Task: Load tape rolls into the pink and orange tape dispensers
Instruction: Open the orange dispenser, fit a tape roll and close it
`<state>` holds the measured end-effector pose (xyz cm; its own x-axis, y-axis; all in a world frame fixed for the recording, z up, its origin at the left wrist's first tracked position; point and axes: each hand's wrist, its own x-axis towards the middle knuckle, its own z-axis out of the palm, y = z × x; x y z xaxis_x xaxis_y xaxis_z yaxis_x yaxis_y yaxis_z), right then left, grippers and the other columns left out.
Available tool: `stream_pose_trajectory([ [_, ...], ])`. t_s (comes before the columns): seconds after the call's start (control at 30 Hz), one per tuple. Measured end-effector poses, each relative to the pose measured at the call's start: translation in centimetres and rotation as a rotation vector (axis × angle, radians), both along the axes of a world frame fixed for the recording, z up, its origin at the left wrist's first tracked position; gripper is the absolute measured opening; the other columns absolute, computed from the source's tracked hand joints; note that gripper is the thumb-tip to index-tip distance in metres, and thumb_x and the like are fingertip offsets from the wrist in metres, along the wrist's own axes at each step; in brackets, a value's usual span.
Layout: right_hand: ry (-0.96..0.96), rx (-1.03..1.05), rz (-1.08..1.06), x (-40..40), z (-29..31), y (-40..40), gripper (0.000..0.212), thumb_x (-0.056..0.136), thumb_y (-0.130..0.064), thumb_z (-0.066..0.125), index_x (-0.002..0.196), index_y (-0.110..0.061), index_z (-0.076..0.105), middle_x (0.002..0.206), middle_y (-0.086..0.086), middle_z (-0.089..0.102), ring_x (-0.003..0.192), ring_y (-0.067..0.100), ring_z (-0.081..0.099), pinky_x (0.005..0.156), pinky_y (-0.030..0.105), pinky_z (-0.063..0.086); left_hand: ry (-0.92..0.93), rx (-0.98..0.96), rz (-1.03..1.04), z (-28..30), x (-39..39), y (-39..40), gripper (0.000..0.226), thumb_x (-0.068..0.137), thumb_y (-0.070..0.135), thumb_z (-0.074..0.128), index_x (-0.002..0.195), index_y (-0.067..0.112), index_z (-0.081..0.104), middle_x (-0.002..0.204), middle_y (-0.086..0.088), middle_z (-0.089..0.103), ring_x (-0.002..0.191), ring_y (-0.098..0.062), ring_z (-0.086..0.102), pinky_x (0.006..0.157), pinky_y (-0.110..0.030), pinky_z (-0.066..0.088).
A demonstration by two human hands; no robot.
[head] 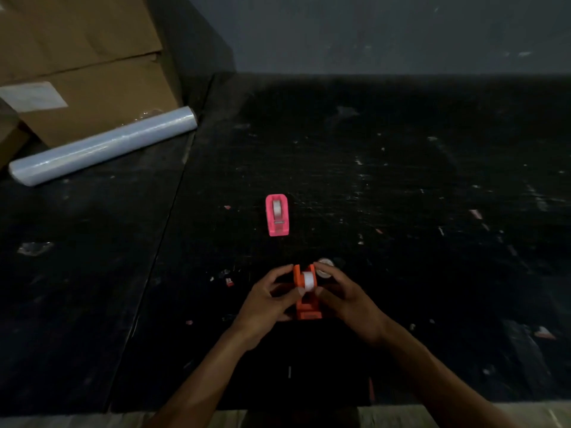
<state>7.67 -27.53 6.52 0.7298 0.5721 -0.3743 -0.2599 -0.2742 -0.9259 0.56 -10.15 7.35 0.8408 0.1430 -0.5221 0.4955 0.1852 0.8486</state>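
The orange tape dispenser [306,308] stands on the black table near me, with a white tape roll [308,282] sitting between its side walls. My left hand [268,299] grips the dispenser's left side and its thumb touches the roll. My right hand [343,293] holds the right side, fingers curled over the top. Farther back the pink tape dispenser [277,215] stands alone with a white roll inside it. Another tape roll [324,265] lies on the table just behind my right fingers.
A long roll of clear stretch film [102,146] lies at the back left against stacked cardboard boxes [83,69]. Small scraps of paper and tape dot the black table [417,196]. A seam runs down the tabletop on the left.
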Motion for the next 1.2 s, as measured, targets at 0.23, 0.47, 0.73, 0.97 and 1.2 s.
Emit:
stream_pose_trajectory([
  [0.23, 0.095, 0.041, 0.073, 0.6, 0.0, -0.4, 0.053, 0.094, -0.012, 0.059, 0.137, -0.041, 0.045, 0.126, -0.01, 0.061, 0.112, 0.006, 0.063, 0.093, 0.033, 0.055, 0.001, -0.001, -0.03, 0.3, -0.1, -0.1, 0.052, 0.085, 0.017, 0.072, 0.129, 0.038, 0.054, 0.119, -0.006, 0.065, 0.094, -0.016, 0.073, 0.07, -0.031, 0.06],
  [0.47, 0.136, 0.064, 0.081, 0.9, -0.5, 0.2, 0.05, 0.093, -0.013, 0.06, 0.124, -0.051, 0.055, 0.131, -0.006, 0.057, 0.121, 0.017, 0.059, 0.101, 0.049, 0.05, 0.005, 0.0, 0.002, 0.3, -0.4, 0.3, 0.049, 0.084, 0.016, 0.073, 0.124, 0.039, 0.056, 0.118, -0.006, 0.065, 0.096, -0.019, 0.072, 0.074, -0.034, 0.061],
  [0.73, 0.212, 0.035, -0.025, 2.5, -0.9, -1.7, 0.052, 0.094, -0.015, 0.059, 0.137, -0.042, 0.044, 0.135, 0.003, 0.053, 0.113, 0.021, 0.059, 0.084, 0.04, 0.058, 0.05, 0.258, -0.026, -1.1, -1.5, 3.8, 0.051, 0.084, 0.018, 0.073, 0.125, 0.042, 0.054, 0.126, -0.007, 0.057, 0.109, -0.022, 0.063, 0.085, -0.042, 0.06],
  [0.97, 0.213, 0.038, -0.032, 2.3, -1.1, -2.1, 0.053, 0.094, -0.014, 0.059, 0.136, -0.043, 0.045, 0.13, 0.007, 0.057, 0.114, 0.028, 0.062, 0.092, 0.046, 0.056, 0.153, 1.035, -0.315, -2.7, -2.4, 5.6, 0.058, 0.083, 0.035, 0.066, 0.136, 0.039, 0.042, 0.135, -0.01, 0.049, 0.116, -0.032, 0.057, 0.099, -0.045, 0.049],
  [1.2, 0.249, 0.072, -0.017, 1.8, -0.8, -2.8, 0.055, 0.094, -0.011, 0.059, 0.138, -0.04, 0.045, 0.131, 0.007, 0.058, 0.113, 0.023, 0.064, 0.08, 0.035, 0.06, 0.223, 1.079, -0.35, -3.1, -2.7, 6.2, 0.069, 0.084, 0.053, 0.059, 0.145, 0.04, 0.03, 0.148, -0.012, 0.042, 0.132, -0.034, 0.044, 0.109, -0.05, 0.038],
])
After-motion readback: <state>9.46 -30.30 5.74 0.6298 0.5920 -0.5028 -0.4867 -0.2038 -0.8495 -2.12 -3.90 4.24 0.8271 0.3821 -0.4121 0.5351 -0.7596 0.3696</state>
